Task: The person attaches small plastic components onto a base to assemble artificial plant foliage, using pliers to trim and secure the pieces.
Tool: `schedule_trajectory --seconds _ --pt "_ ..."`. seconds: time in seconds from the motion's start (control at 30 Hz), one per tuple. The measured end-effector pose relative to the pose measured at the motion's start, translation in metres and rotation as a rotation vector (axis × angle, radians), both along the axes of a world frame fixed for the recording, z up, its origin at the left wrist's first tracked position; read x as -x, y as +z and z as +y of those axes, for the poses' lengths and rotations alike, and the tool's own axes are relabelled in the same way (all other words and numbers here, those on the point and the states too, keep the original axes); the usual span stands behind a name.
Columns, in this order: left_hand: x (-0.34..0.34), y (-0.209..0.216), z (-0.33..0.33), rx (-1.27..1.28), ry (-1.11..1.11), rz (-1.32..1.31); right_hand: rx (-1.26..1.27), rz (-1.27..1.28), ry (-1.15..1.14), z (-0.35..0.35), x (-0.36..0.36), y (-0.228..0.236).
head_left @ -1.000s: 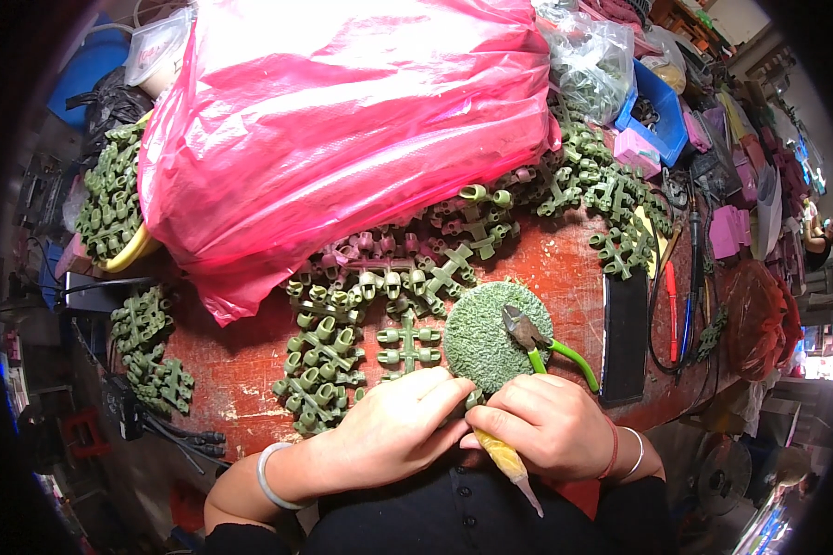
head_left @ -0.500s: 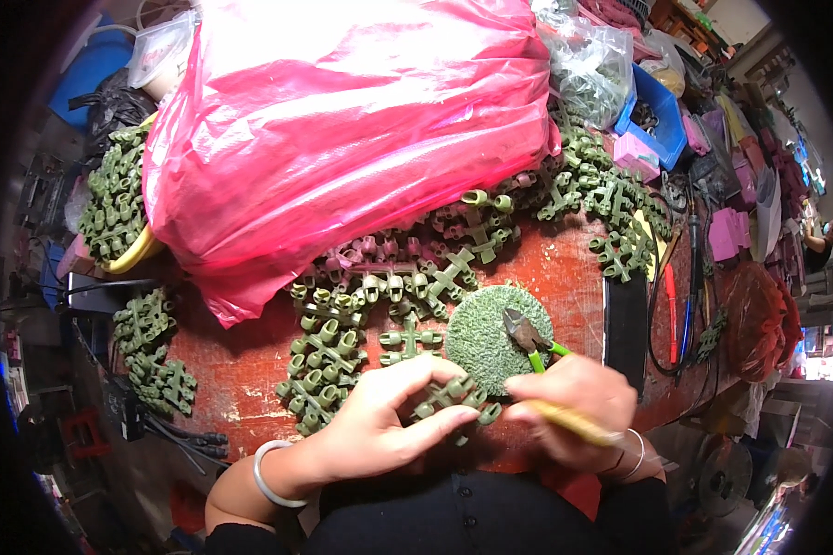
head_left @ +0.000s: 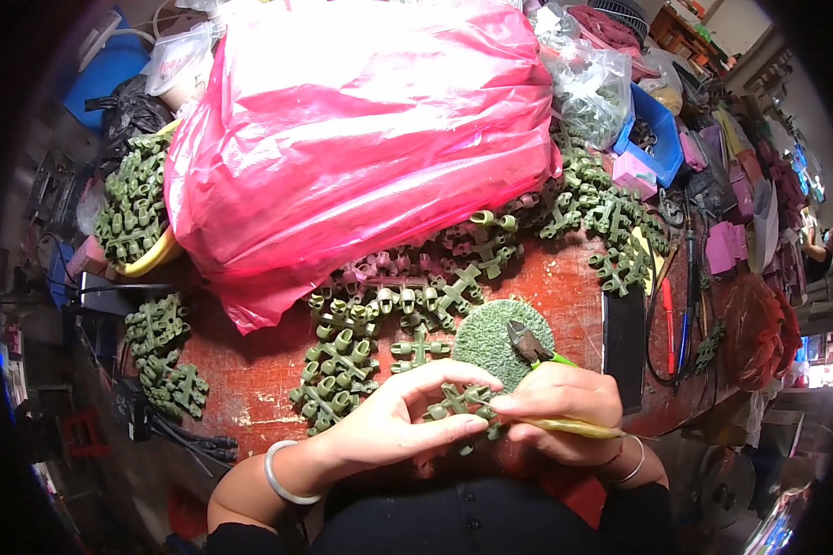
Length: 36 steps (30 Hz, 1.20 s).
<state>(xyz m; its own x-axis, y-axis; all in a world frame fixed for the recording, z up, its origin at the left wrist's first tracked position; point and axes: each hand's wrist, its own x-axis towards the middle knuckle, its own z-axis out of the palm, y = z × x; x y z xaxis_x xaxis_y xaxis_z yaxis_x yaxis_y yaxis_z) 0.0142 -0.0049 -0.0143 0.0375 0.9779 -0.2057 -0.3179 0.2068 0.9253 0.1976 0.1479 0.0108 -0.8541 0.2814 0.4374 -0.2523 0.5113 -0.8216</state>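
Note:
Close to my body, my left hand (head_left: 412, 407) is closed on a green moulded piece (head_left: 455, 403) with several cup-like ends, pinched between thumb and fingers. My right hand (head_left: 565, 407) grips a slim yellow-handled tool (head_left: 574, 426) like a pen. Its thin tip reaches the green piece, though the exact contact is too small to make out. Just beyond the hands lies a round, rough green pad (head_left: 486, 338). Side cutters (head_left: 528, 344) with green handles rest on it, the handles partly hidden by my right hand. Another green piece (head_left: 420, 350) lies left of the pad.
A large pink plastic bag (head_left: 361, 157) covers the far middle of the red table (head_left: 259, 388). Heaps of green pieces (head_left: 333, 375) surround it. At right are a black flat slab (head_left: 623, 342), a red pen-like tool (head_left: 668, 319) and a blue bin (head_left: 655, 139). Cables (head_left: 190, 439) hang at left.
My right hand has moved left toward the green piece, bringing the yellow-handled tool's tip to it. The left hand still holds the piece. The whole view has shifted slightly.

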Motion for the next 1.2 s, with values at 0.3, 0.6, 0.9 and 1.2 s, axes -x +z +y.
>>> schedule_trajectory --seconds 0.3,0.6,0.9,1.2 --pt "0.002 -0.001 0.002 -0.042 0.072 0.037 0.035 -0.105 -0.112 -0.001 -0.004 0.001" --pt "0.002 0.0 0.0 0.142 0.101 -0.163 -0.144 -0.049 -0.18 0.0 -0.007 0.001" --pt "-0.003 -0.008 -0.001 -0.126 0.152 0.111 0.113 -0.008 0.008 0.001 -0.004 -0.002" --pt "-0.004 -0.009 -0.004 -0.106 0.13 0.184 0.189 -0.08 0.205 0.001 -0.004 -0.004"
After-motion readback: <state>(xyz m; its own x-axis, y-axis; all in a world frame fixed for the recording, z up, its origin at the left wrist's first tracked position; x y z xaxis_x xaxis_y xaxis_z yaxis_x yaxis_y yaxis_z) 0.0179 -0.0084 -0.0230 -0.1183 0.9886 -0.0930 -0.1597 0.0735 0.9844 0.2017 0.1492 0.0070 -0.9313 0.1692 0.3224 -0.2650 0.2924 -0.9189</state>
